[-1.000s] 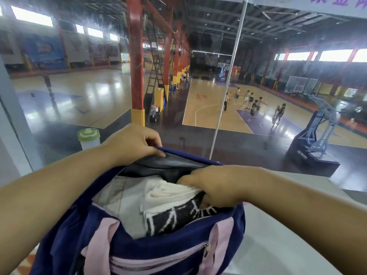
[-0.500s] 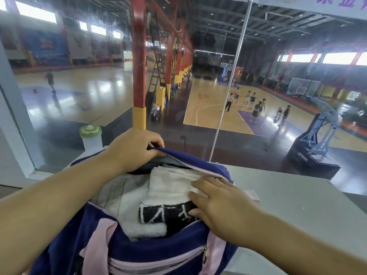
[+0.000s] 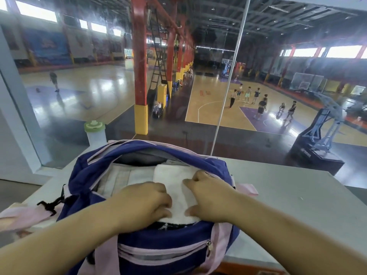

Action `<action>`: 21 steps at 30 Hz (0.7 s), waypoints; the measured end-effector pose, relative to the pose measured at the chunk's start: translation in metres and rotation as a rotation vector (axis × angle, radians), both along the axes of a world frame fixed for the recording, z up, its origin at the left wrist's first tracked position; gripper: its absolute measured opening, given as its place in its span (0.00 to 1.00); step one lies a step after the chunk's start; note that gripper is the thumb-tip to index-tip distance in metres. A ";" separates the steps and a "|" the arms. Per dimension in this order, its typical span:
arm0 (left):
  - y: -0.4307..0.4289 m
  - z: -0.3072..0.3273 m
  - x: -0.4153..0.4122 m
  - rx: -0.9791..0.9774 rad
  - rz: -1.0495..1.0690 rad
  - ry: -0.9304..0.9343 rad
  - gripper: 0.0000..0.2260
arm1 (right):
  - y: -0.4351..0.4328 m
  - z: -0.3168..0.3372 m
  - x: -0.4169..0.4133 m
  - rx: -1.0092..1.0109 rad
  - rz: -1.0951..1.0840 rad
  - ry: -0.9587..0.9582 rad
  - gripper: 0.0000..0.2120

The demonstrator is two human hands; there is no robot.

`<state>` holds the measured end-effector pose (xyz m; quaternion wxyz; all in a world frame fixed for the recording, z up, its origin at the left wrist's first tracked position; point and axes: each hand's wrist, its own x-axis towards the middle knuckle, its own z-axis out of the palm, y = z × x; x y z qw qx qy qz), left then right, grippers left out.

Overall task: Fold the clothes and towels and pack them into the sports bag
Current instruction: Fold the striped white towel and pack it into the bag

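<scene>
A navy sports bag (image 3: 174, 241) with pink straps and trim stands unzipped on the grey table (image 3: 294, 205) in front of me. Inside it lies a folded white towel (image 3: 174, 181) with a black patterned end at the near rim, and a pale grey folded garment (image 3: 123, 177) sits to its left. My left hand (image 3: 145, 201) rests on the towel's left edge with its fingers curled onto the cloth. My right hand (image 3: 208, 197) lies on the towel's right side, fingers pressing down on it. Both forearms reach in from the bottom of the view.
A translucent bottle with a green cap (image 3: 95, 132) stands behind the bag at the left. A pink strap (image 3: 248, 189) lies on the table to the right. A glass wall (image 3: 228, 86) rises behind the table, overlooking basketball courts with several players.
My left hand let go of the bag's far rim and came down onto the towel beside my right hand. The towel now lies flatter in the bag. The view tilted down slightly.
</scene>
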<state>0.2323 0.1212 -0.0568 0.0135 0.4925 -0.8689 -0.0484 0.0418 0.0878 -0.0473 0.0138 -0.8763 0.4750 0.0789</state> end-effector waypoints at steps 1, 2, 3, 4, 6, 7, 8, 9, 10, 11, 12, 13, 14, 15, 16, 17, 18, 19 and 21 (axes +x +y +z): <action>0.003 -0.005 0.001 0.024 0.020 -0.023 0.24 | 0.001 -0.002 0.001 0.014 0.002 0.027 0.33; 0.007 -0.007 0.001 0.038 0.051 -0.035 0.25 | 0.003 -0.003 0.003 0.015 0.011 0.046 0.37; 0.010 -0.007 0.001 0.051 0.082 -0.043 0.24 | 0.004 -0.004 0.004 0.015 0.017 0.046 0.40; 0.013 -0.006 0.001 0.062 0.110 -0.053 0.22 | 0.003 -0.005 0.004 0.015 0.021 0.032 0.43; 0.019 -0.002 0.001 0.112 0.160 -0.076 0.21 | 0.001 -0.006 0.004 0.026 0.013 0.020 0.49; 0.021 0.001 0.001 0.160 0.187 -0.085 0.20 | 0.000 -0.006 0.003 0.032 0.010 0.024 0.50; 0.022 0.003 0.002 0.211 0.214 -0.088 0.19 | 0.000 -0.006 0.003 0.033 0.013 0.036 0.50; 0.024 0.006 0.002 0.256 0.236 -0.090 0.19 | 0.000 -0.006 0.003 0.030 0.021 0.052 0.50; 0.025 0.008 0.003 0.278 0.245 -0.100 0.19 | 0.000 -0.006 0.004 0.027 0.031 0.076 0.49; 0.026 0.010 0.003 0.275 0.245 -0.117 0.20 | 0.000 -0.006 0.005 0.025 0.040 0.104 0.48; 0.026 0.012 0.003 0.261 0.245 -0.131 0.22 | 0.001 -0.006 0.005 0.024 0.045 0.128 0.47; 0.027 0.015 0.004 0.260 0.248 -0.122 0.23 | 0.001 -0.007 0.006 0.025 0.046 0.145 0.45; 0.028 0.018 0.006 0.281 0.246 -0.081 0.22 | 0.001 -0.008 0.006 0.031 0.044 0.152 0.44; 0.029 0.022 0.008 0.315 0.234 -0.015 0.20 | 0.000 -0.009 0.006 0.041 0.037 0.153 0.43; 0.030 0.025 0.010 0.341 0.208 0.059 0.16 | -0.001 -0.010 0.006 0.054 0.027 0.153 0.42; 0.032 0.028 0.013 0.348 0.171 0.135 0.12 | -0.002 -0.011 0.006 0.074 0.012 0.152 0.41; 0.032 0.029 0.016 0.331 0.134 0.213 0.09 | -0.003 -0.012 0.006 0.102 -0.004 0.151 0.40; 0.033 0.029 0.018 0.297 0.110 0.288 0.07 | -0.003 -0.012 0.006 0.132 -0.018 0.150 0.38; 0.032 0.025 0.022 0.202 0.093 0.381 0.07 | -0.002 -0.009 0.006 0.162 -0.002 0.139 0.35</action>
